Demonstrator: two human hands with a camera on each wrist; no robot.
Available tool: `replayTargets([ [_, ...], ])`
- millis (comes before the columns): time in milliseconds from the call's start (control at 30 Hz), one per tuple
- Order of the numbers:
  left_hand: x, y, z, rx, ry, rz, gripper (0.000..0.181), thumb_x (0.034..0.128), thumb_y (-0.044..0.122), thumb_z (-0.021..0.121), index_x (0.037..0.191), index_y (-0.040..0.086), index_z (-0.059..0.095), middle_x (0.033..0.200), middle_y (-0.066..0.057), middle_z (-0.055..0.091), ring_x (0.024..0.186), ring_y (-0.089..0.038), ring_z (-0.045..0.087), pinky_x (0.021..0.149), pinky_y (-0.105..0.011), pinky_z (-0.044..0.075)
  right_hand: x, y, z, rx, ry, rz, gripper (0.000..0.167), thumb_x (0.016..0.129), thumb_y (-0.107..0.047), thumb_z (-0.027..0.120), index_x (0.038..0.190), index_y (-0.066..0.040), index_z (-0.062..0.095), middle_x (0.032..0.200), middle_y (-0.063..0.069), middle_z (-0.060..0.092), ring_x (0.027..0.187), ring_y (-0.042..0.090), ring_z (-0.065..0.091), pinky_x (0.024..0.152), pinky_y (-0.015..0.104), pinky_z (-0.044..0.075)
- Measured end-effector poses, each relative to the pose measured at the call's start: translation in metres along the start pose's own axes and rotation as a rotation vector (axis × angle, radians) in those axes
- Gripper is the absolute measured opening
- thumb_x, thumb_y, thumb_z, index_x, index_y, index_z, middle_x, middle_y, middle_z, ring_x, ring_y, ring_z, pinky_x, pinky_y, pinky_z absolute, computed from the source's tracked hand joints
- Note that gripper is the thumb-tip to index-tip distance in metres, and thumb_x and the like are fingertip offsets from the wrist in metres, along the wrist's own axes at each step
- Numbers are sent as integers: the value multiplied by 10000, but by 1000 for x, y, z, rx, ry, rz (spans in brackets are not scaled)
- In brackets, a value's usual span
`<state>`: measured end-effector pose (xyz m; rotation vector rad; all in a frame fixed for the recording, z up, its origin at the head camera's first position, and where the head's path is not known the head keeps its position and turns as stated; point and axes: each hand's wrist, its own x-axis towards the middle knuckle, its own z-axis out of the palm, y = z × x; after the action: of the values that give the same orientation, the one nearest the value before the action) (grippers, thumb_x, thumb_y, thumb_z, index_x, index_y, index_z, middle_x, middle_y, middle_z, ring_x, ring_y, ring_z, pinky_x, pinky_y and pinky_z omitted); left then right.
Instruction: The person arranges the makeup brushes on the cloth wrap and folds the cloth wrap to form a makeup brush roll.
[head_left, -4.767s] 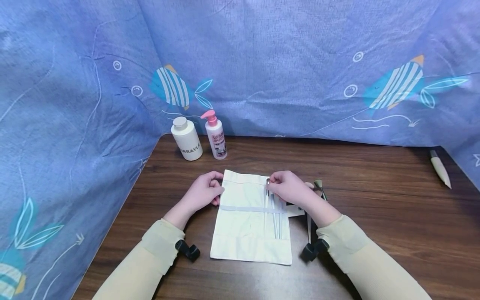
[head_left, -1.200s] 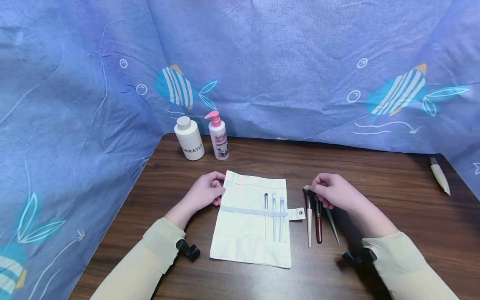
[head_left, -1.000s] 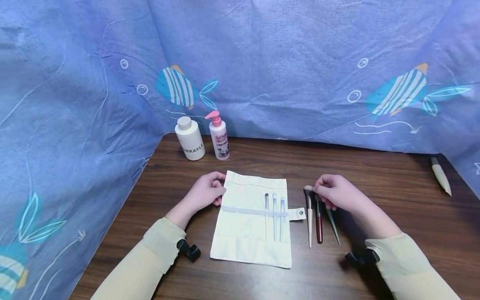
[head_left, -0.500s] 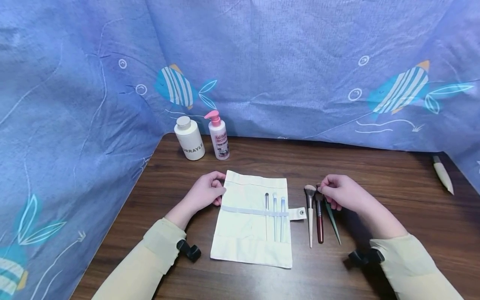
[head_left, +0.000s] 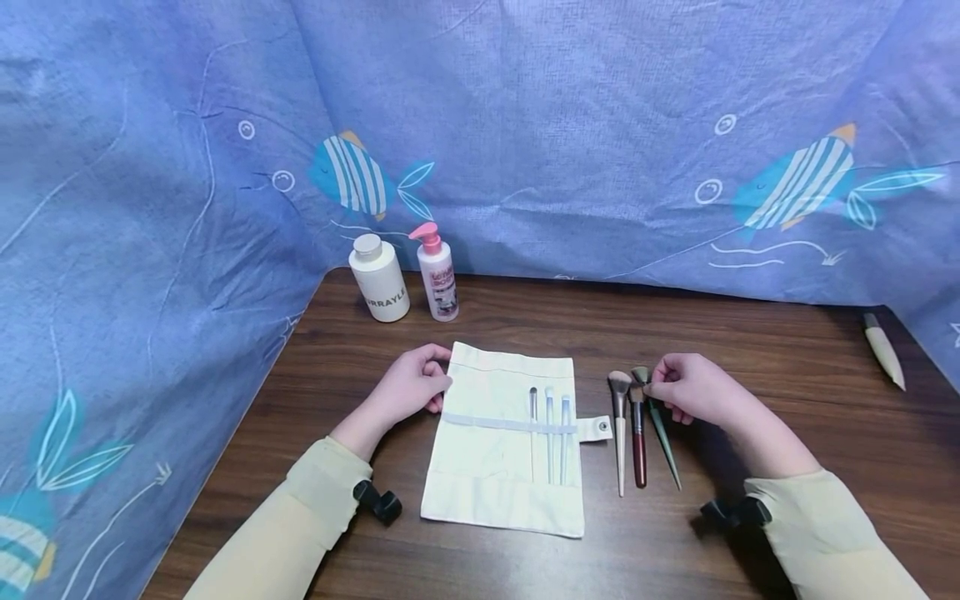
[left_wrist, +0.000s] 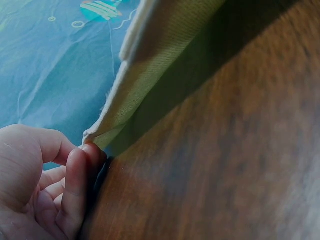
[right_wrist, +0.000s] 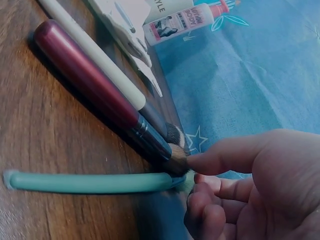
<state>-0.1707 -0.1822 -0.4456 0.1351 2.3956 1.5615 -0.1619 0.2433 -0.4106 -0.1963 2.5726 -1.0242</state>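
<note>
A cream fabric brush roll [head_left: 487, 450] lies open on the table, with several slim makeup brushes [head_left: 550, 433] tucked under its band at the right. My left hand [head_left: 411, 382] pinches the roll's upper left edge between thumb and fingers; the left wrist view shows that cloth edge [left_wrist: 107, 107] slightly raised. Right of the roll lie a pale-handled brush [head_left: 620, 433], a dark red brush [head_left: 638, 442] and a green brush [head_left: 662, 437]. My right hand [head_left: 693, 387] is at the bristle ends of the red and green brushes, thumb and forefinger slightly apart, with nothing visibly gripped.
A white bottle [head_left: 380, 279] and a pink-topped pump bottle [head_left: 438, 279] stand at the back left of the table. A pale, pointed object [head_left: 885, 352] lies at the far right edge. Blue fish-print cloth [head_left: 570, 142] hangs behind and to the left.
My right hand has gone from the slim brushes in the roll to the loose brushes, then edged right, uncovering the green brush's head. The left hand has stayed at the roll's edge.
</note>
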Motion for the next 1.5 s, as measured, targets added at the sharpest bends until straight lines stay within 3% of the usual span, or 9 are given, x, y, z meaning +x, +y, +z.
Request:
replayTargets([
  [400, 0, 5, -1, 15, -5, -2, 407, 928, 19, 625, 1333, 33, 582, 731, -88, 637, 527, -182, 623, 539, -295, 569, -1, 3, 2, -96, 44, 25, 185, 931, -178, 667, 885, -27, 571, 652, 39, 577, 516, 166, 598, 488, 339, 552],
  [1167, 0, -1, 0, 5, -6, 22, 406, 920, -10, 608, 1325, -12, 578, 724, -81, 627, 516, -157, 612, 525, -280, 561, 3, 0, 11, -230, 79, 84, 186, 905, -206, 642, 885, -30, 589, 566, 13, 562, 482, 153, 616, 495, 326, 514],
  [1300, 0, -2, 0, 1, -7, 26, 407, 915, -12, 605, 1322, -13, 579, 722, -79, 626, 514, -156, 611, 522, -278, 560, 3, 0, 9, -215, 77, 80, 203, 922, -223, 628, 880, -29, 583, 577, 25, 575, 491, 154, 620, 511, 327, 519],
  [1500, 2, -4, 0, 0, -11, 33, 418, 920, -8, 609, 1336, -21, 570, 730, -86, 630, 515, -154, 609, 516, -285, 562, 4, 0, 7, -99, 65, 58, 183, 931, -176, 599, 825, -35, 554, 639, 49, 592, 525, 146, 622, 516, 324, 574],
])
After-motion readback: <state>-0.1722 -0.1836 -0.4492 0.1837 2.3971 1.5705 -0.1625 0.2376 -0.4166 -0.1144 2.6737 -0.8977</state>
